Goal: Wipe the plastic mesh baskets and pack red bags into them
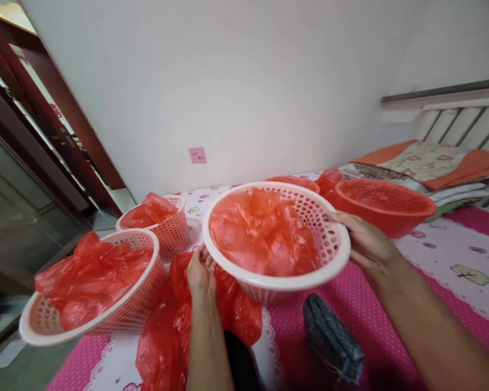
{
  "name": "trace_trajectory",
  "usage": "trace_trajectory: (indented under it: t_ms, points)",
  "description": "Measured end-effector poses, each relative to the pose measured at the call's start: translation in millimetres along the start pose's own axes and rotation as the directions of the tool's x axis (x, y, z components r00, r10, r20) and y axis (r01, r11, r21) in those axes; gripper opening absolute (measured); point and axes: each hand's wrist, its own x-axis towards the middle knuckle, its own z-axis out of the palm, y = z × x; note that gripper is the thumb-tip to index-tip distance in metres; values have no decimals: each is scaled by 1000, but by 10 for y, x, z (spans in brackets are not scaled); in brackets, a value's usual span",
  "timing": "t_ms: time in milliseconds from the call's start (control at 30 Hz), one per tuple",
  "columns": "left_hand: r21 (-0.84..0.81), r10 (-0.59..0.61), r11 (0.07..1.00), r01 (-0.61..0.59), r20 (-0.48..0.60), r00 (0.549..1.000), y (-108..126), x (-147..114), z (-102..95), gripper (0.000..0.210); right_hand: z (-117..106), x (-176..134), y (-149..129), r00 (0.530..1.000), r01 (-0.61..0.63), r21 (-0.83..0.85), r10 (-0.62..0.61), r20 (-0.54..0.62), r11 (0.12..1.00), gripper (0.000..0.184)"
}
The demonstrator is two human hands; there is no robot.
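Observation:
A white round plastic basket (269, 282) with perforated sides is raised in front of me, tilted toward me. Crumpled red plastic bags (264, 233) fill most of it. My right hand (364, 239) is closed on its right rim, thumb on top. At its left side, my left hand (201, 267) has curled fingers against the basket's outer wall, partly hidden by the rim. Loose red plastic bags (167, 331) lie under and beside my left forearm.
Two more perforated baskets with red bags stand left: a near basket (150, 288) and a far basket (179, 233). A red basin (385, 209) sits right, near folded cloths (427, 160). A dark grey fabric item (332, 336) lies on the pink-and-white bedspread (452, 271). The wall (269, 98) rises behind.

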Motion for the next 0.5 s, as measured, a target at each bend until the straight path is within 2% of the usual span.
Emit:
trace_trajectory:
  t_ms: [100, 200, 300, 367, 500]
  points:
    - [-102, 0, 994, -22, -212, 977, 72, 6, -51, 24, 417, 372, -68, 986, 112, 90, -122, 113, 990, 19]
    - [-170, -28, 985, -34, -351, 936, 151, -18, -56, 20, 887, 783, 65, 981, 127, 288, -164, 108, 949, 11]
    - [-214, -59, 976, -35, -419, 906, 202, -34, -50, 17, 1306, 1149, 342, 989, 88, 365, -126, 82, 927, 4]
    - [-236, -77, 971, -32, -439, 895, 225, -41, -55, 16, 1499, 1337, 568, 992, 57, 373, -94, 80, 926, 4]
    - [-265, -101, 964, -25, -450, 887, 261, -50, -82, 15, 1623, 1558, 1048, 998, 4, 370, -27, 58, 929, 4]
